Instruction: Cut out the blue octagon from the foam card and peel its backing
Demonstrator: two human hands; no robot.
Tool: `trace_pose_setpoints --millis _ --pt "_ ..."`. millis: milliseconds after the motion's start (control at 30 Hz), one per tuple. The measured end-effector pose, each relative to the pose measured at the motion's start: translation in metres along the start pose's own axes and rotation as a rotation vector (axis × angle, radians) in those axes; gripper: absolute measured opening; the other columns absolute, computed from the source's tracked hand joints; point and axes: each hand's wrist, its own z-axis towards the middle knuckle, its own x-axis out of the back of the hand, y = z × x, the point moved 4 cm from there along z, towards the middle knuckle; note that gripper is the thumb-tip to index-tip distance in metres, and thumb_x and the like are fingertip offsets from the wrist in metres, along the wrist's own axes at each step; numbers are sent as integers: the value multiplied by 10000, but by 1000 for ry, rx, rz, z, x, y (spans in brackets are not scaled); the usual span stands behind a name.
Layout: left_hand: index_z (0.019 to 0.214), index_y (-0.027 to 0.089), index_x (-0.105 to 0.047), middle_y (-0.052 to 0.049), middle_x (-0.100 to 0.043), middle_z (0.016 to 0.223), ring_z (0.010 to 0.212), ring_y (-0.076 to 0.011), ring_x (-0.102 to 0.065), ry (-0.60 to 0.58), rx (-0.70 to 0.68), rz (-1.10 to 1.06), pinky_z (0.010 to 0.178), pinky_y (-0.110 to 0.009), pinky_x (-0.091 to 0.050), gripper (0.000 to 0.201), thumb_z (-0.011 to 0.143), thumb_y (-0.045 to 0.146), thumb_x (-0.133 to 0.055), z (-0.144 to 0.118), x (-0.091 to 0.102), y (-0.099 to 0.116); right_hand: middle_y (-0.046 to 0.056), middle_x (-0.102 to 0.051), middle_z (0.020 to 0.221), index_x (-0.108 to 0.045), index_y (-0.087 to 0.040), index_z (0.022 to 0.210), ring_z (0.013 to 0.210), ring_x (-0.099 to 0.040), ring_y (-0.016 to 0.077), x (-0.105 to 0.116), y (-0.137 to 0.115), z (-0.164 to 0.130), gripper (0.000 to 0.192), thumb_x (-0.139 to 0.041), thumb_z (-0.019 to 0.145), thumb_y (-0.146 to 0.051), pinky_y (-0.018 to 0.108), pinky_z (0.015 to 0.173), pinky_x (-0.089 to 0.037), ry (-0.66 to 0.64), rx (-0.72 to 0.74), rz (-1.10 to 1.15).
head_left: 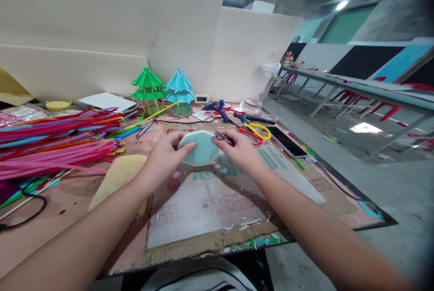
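Observation:
My left hand (172,148) grips a pale teal, many-sided flat piece (200,148) with a white edge, thumb on its face and fingers behind. It is held tilted above the work surface. At the piece's right edge is my right hand (235,144), fingers closed around a small dark metal tool (224,137); most of the tool is hidden, so its exact kind is unclear. Beneath both hands lies a whitish printed sheet (210,205) on cardboard. A yellow rounded flat piece (118,175) rests beside my left forearm.
Bundles of colourful pipe cleaners (57,141) lie at the left. Behind my hands stand a green pagoda model (149,87) and a blue one (179,87). A blue glue gun (220,110), yellow-handled scissors (261,131), a phone (286,141) and a clear jug (266,85) are to the right.

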Motion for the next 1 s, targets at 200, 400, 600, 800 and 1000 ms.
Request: trace_pose_setpoints --millis 200,400,600,800,1000 --pt "1121 155 -654 -72 -734 971 763 -192 -664 10 -20 7 596 -253 -487 407 811 420 -654 1 0 -2 -14 -571 628 -677 -158 783 576 -476 117 -10 -2 -4 217 -589 820 -354 233 539 -352 -95 7 -2" --pt "990 155 -704 -51 -724 905 761 -179 -639 21 -81 94 627 -253 -465 258 837 347 -626 2 2 0 34 -680 801 -698 -168 954 692 -582 161 -8 -4 -6 245 -588 846 -358 269 625 -432 -85 71 -68" --pt "977 180 -688 -24 -705 862 703 -166 -615 56 -120 191 601 -254 -441 191 849 290 -600 1 3 -1 82 -691 993 -667 -193 1145 921 -611 208 5 -11 -6 294 -506 947 -339 340 806 -463 -13 327 -260" --pt "943 203 -693 -9 -707 834 726 -166 -606 70 -216 349 645 -257 -438 139 846 240 -601 -2 2 7 58 -662 896 -680 -211 1131 833 -587 190 3 -14 -9 281 -523 951 -360 321 769 -448 -27 404 -383" --pt "964 226 -686 -6 -720 885 786 -183 -628 53 -254 415 731 -278 -456 148 868 270 -582 -6 1 10 46 -648 836 -681 -218 1136 783 -578 182 0 -16 -11 298 -514 955 -386 304 727 -424 -60 418 -376"
